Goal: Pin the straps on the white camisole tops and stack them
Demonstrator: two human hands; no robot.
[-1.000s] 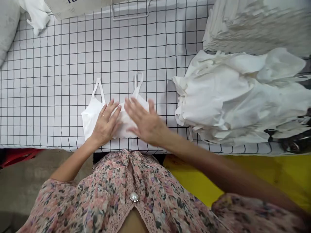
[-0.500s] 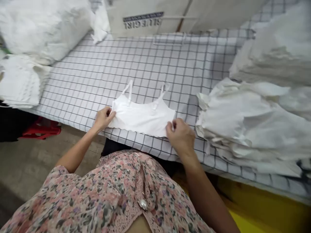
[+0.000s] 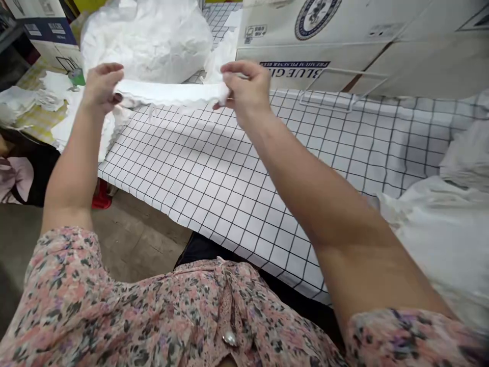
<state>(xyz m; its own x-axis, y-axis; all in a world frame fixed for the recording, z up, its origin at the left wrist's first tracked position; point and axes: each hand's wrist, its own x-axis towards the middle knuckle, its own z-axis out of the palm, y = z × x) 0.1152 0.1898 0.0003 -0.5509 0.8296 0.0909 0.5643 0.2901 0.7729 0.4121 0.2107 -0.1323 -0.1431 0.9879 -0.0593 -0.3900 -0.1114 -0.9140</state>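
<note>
- The left hand and right hand hold a white scalloped garment stretched at upper middle of the frame, its long axis running sideways.
- The fingers of both hands clamp its ends.
- Below spreads a grid-printed bench; a cardboard carton stands upper right, and a white bundle lies upper middle.

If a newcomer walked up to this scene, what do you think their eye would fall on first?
Most striking is the white garment pulled taut between the left hand and right hand, above the far part of the black-gridded white table cover. Behind it sits a bulging white bundle, with a large cardboard carton to its right.
</note>
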